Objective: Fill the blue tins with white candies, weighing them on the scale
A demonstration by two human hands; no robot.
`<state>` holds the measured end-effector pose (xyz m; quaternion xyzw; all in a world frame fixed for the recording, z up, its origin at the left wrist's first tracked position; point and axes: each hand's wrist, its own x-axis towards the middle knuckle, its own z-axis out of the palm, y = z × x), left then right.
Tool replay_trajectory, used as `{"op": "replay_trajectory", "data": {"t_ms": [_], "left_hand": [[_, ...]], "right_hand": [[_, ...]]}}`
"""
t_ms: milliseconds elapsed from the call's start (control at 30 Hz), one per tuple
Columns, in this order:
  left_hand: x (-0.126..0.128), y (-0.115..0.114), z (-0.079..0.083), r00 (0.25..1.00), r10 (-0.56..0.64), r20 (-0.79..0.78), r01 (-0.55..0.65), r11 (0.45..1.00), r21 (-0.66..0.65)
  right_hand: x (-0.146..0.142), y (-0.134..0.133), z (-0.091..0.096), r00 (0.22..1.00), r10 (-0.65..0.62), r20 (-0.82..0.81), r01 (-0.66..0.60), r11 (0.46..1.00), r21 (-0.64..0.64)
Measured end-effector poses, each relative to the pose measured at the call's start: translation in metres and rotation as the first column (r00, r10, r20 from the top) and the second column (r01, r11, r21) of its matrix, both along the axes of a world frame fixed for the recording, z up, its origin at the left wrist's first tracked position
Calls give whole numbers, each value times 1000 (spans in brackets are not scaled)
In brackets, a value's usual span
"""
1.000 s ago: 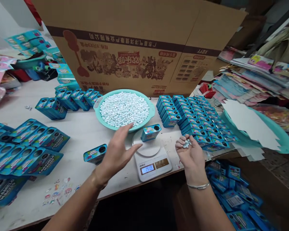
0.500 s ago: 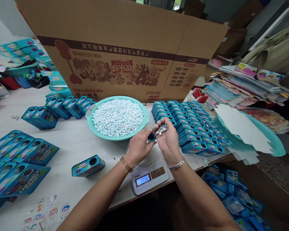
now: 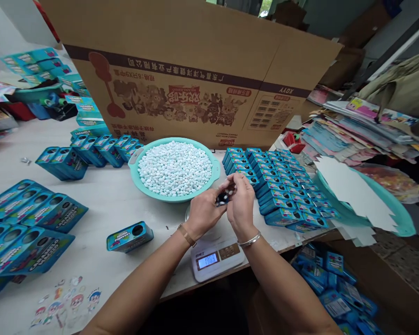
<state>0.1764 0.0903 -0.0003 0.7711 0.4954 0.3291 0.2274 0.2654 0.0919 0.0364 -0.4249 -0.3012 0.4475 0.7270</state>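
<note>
At our near edge, colourful cartoon stickers (image 3: 68, 300) lie at the lower left, and a heap of blue boxes (image 3: 335, 288) sits below the bench (image 3: 101, 200) at the right. A white scale (image 3: 218, 263) stands at the bench's front edge with its display lit.

Above the scale we bring both hands together. Our left hand (image 3: 205, 211) closes its grip around a small box (image 3: 222, 199), its dark opening turned toward the other palm; whether the box touches the scale's plate we cannot tell. Our right hand (image 3: 240, 197) is cupped at that opening, its grip curled loosely round a few pale candies (image 3: 231, 189).

To the left, a single blue box (image 3: 130, 236) stands apart, and beyond it a cluster of boxes (image 3: 38, 218) shows round openings on top. Just past our hands is a teal bowl (image 3: 171, 198), filled with more pale candies. To its right, rows of boxes (image 3: 282, 186) stand close together; farther right, white sheets (image 3: 352, 193) lie across a teal basin (image 3: 403, 223).

Behind the bowl we see a large cardboard carton (image 3: 181, 56), its printing upside down.
</note>
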Motion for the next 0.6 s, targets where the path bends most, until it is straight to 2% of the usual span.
{"op": "replay_trajectory", "data": {"t_ms": [133,267,367,467,533,600], "left_hand": [[0,0,0,1000,7,-8,-7,1000,6],[1,1,0,999,3,-44,-2,1000,17],[-5,-2,2,998,-8,-56,13,995,101],[-25,-16,7,999,-3,46,-10,960,278],[-47,-34,8,988,42,152,-96,924,370],[-73,-56,7,965,128,228,-212,895,393]], "right_hand": [[2,5,-1,996,10,-84,-9,1000,17],[17,13,7,951,45,-307,-83,990,-112],[36,14,13,896,58,-441,-148,974,-174],[56,9,17,874,57,-483,-157,973,-169],[68,4,17,879,61,-472,-156,974,-163],[78,0,15,895,54,-443,-142,975,-169]]}}
